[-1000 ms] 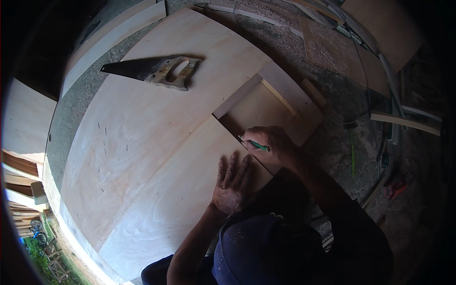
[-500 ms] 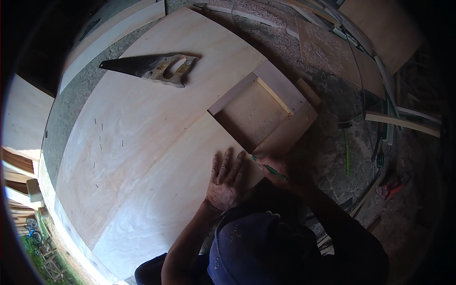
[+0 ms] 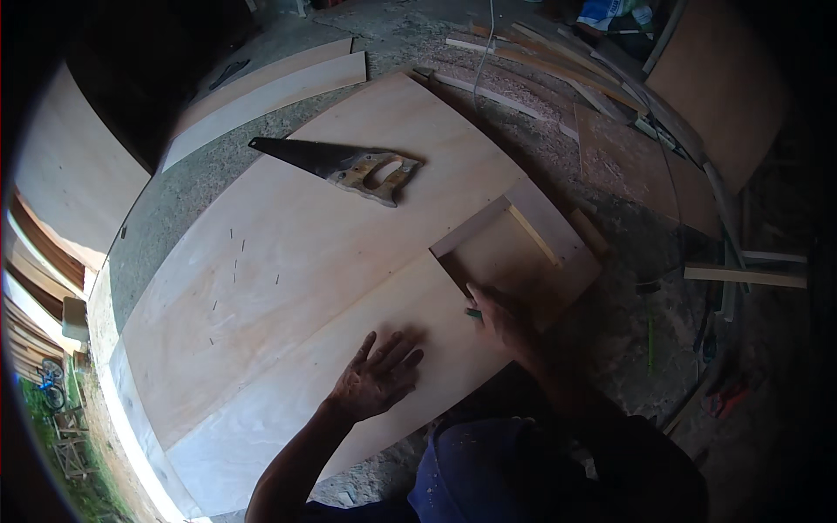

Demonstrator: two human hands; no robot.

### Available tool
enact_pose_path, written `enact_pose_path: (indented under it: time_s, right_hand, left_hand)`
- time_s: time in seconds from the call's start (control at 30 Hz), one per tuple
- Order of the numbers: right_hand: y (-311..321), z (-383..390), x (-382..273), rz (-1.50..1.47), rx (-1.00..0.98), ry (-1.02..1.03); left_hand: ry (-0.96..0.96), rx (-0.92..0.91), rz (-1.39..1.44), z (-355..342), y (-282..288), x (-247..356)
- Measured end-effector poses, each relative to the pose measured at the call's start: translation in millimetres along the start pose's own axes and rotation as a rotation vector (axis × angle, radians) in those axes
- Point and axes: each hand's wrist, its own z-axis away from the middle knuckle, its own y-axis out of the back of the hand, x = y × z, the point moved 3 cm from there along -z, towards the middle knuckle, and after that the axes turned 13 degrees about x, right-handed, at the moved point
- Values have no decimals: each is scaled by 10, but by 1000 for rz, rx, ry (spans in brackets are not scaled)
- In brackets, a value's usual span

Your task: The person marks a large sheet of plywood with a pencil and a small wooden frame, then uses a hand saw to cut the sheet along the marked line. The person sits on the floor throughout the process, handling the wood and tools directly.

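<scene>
A large pale plywood panel [image 3: 296, 235] lies before me, with a square recess [image 3: 497, 253] framed by wooden strips at its right end. My right hand [image 3: 501, 322] is at the recess's near left corner. Its fingers are closed around a slim green tool [image 3: 473, 312], mostly hidden in the grip, so its kind cannot be told. Over the near part of the panel is my left hand [image 3: 379, 375], empty, its fingers apart; a shadow falls beside it. Farther back on the panel lies a handsaw [image 3: 349, 167] with a worn wooden handle, its blade pointing left.
Several nails [image 3: 233, 246] are scattered on the panel's left part. Boards [image 3: 270, 100] lie on the concrete floor beyond it. Wood strips [image 3: 575, 65] and shavings [image 3: 523, 91] are at the far right. A bright green stick-like object [image 3: 651, 344] rests on the floor at right.
My left hand has shifted left across the panel and seems to have lifted. The right hand, with the green tool, has moved to the recess's edge. The view has shifted.
</scene>
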Motion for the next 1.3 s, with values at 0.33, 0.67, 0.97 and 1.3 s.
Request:
enact_pose_path:
  time_s: [0.33,0.67,0.97,1.3]
  right_hand:
    - [64,-22,-156,-698,-88,-651]
    - [641,-598,-591,-1012,-11,-321]
    - [-750,-307,-1585,-667,-231,-125]
    - [430,746,-577,-631,-259,-111]
  left_hand:
    - [509,362,-312,1338,1812,-55]
    - [310,654,-688,1082,2554,480]
    - [260,540,-639,851,2303,375]
    - [348,270,-365,999,1580,-47]
